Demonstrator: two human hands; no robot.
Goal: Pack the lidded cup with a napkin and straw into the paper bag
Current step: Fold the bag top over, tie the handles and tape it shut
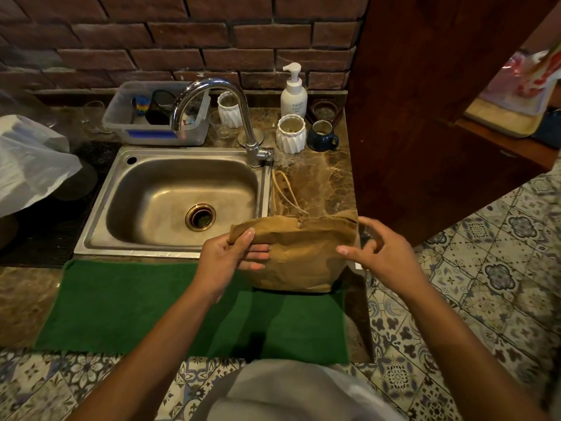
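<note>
A crumpled brown paper bag (303, 253) stands on the counter at the right end of the green mat (136, 305), its top folded over and its twine handles (285, 192) lying back toward the sink. My left hand (233, 256) pinches the folded top at the bag's left corner. My right hand (379, 253) is at the bag's right edge, fingers curled around the upper corner. No lidded cup, napkin or straw shows; the bag's inside is hidden.
A steel sink (182, 202) with a curved tap (218, 110) lies behind the bag. White ribbed cups (290, 133), a dark blue mug (321, 136), a pump bottle (293, 92) and a plastic tub (154, 113) line the back. A wooden cabinet (425, 117) stands right; a plastic bag (27, 162) left.
</note>
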